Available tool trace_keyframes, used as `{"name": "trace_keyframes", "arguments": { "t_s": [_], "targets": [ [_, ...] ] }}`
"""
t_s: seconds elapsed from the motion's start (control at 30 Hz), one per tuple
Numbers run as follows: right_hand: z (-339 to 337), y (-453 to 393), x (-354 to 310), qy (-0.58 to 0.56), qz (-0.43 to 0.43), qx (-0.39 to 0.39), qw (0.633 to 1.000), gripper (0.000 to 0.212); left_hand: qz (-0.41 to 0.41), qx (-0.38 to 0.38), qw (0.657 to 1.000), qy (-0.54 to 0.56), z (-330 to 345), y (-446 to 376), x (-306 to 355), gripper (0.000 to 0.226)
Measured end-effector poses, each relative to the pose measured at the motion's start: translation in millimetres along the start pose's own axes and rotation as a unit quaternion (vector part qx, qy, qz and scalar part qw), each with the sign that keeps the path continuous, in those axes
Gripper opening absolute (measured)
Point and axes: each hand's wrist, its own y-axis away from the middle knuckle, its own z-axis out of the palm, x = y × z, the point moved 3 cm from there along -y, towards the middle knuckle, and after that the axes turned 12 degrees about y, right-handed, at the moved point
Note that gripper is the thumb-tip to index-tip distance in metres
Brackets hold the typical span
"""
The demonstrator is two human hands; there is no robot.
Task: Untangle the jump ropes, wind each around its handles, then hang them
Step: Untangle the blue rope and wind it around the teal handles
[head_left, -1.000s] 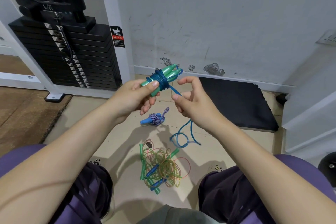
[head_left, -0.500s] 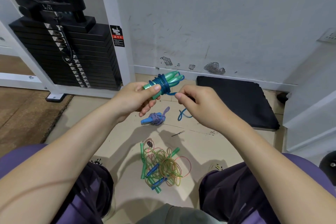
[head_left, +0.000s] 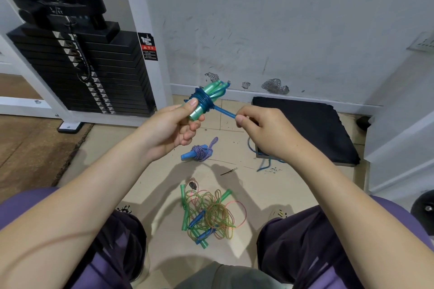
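Note:
My left hand [head_left: 175, 128] grips a pair of teal handles [head_left: 206, 96] with a blue rope coiled tightly around their middle. A short taut stretch of that blue rope [head_left: 224, 111] runs to my right hand [head_left: 265, 131], which pinches it between thumb and finger. The loose tail [head_left: 263, 164] hangs below my right hand and trails on the floor. A wound purple-and-white rope with blue handles [head_left: 199, 152] lies on the floor beyond my knees. A tangled heap of green, orange and blue ropes [head_left: 209, 216] lies between my legs.
A black weight stack [head_left: 77, 70] in a white frame stands at the left against the scuffed wall. A black mat [head_left: 312, 129] lies at the right by the wall. My knees flank the tangled heap.
My right hand has pulled the free rope out to the right so it is taut, and the loose tail on the floor has shortened and shifted rightward. My left hand keeps its hold.

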Motion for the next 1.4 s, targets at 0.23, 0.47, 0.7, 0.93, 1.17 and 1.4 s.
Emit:
{"name": "trace_keyframes", "arguments": {
  "t_s": [0.23,0.47,0.7,0.93,1.17,1.4],
  "targets": [
    [7,-3,-6,0.012,0.01,0.013,1.0,0.021,0.026,0.008,0.999,-0.047,0,-2,-2,0.034],
    [10,-2,-18,0.018,-0.066,0.032,0.997,0.018,0.04,0.03,0.981,-0.189,2,1,-3,0.031],
    [6,-2,-15,-0.059,-0.066,0.016,0.996,0.015,-0.055,-0.102,0.94,-0.322,6,8,-4,0.031],
    [6,-3,-7,-0.199,-0.035,-0.084,0.976,0.028,-0.124,-0.224,0.906,-0.338,11,19,-6,0.029],
    [11,-2,-1,-0.311,-0.056,-0.163,0.935,0.047,-0.108,-0.279,0.898,-0.322,17,26,0,0.029],
    [17,0,1,-0.335,-0.053,-0.189,0.921,0.022,-0.075,-0.255,0.914,-0.307,15,26,-3,0.025]
  ]
}}
